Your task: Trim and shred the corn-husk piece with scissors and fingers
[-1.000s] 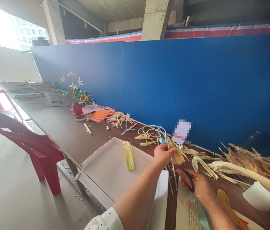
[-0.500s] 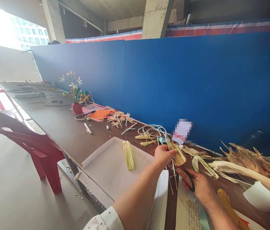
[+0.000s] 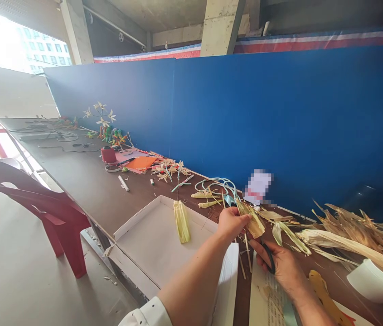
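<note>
My left hand (image 3: 232,222) pinches a piece of dried corn husk (image 3: 254,225) above the brown table. Just below and to the right, my right hand (image 3: 279,260) grips black-handled scissors (image 3: 270,257) near the husk's lower edge; the blades are mostly hidden. Another husk piece (image 3: 181,222), pale green-yellow and pleated, lies over the back rim of a shallow white box lid (image 3: 150,253). Thin sticks (image 3: 245,253) rest under my hands. Beyond my left hand are rolled husks (image 3: 208,199) and a coil of pale blue cord (image 3: 220,183).
Dry husks (image 3: 364,226) pile up on the right, beside a white bowl (image 3: 375,278). Husk flowers (image 3: 172,170), orange paper (image 3: 142,162) and a red spool (image 3: 109,155) line the far side. A blue partition (image 3: 262,113) stands behind; a red chair (image 3: 51,213) is left.
Hardly anything differs. Both hands keep their hold on the husk and the scissors, with only a slight shift of the view.
</note>
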A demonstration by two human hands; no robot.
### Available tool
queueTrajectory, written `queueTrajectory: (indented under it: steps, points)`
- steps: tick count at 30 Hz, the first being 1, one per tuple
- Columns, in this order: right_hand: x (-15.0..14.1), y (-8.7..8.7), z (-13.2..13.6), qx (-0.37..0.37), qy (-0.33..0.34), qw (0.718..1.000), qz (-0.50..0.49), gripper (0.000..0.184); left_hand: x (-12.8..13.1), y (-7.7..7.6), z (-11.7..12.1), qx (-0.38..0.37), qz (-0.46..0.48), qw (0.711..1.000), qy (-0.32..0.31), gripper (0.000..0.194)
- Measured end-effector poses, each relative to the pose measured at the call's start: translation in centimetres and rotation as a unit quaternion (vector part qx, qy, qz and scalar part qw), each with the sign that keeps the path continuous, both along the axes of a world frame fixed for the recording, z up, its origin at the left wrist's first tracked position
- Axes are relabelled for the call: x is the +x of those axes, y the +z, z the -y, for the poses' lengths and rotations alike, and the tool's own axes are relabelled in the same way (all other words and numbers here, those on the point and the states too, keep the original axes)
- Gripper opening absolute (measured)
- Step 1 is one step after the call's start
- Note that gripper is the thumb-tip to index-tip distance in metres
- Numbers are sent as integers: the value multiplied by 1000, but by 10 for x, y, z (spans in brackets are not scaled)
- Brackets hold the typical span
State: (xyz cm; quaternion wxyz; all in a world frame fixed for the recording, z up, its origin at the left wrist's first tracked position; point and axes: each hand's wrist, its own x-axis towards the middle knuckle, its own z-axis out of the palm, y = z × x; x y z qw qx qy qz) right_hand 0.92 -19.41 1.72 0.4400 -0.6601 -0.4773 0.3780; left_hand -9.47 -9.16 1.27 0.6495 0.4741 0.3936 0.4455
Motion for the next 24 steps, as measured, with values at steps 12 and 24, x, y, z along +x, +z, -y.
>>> queueTrajectory:
  steps: [12, 24]
  points:
    - [7, 1, 0, -20, 35, 999, 20, 19, -2, 4, 2, -22, 39, 999, -17, 7]
    - [22, -5, -5, 69, -139, 988, -21, 44, 1, -9, -5, 51, -39, 997, 46, 18]
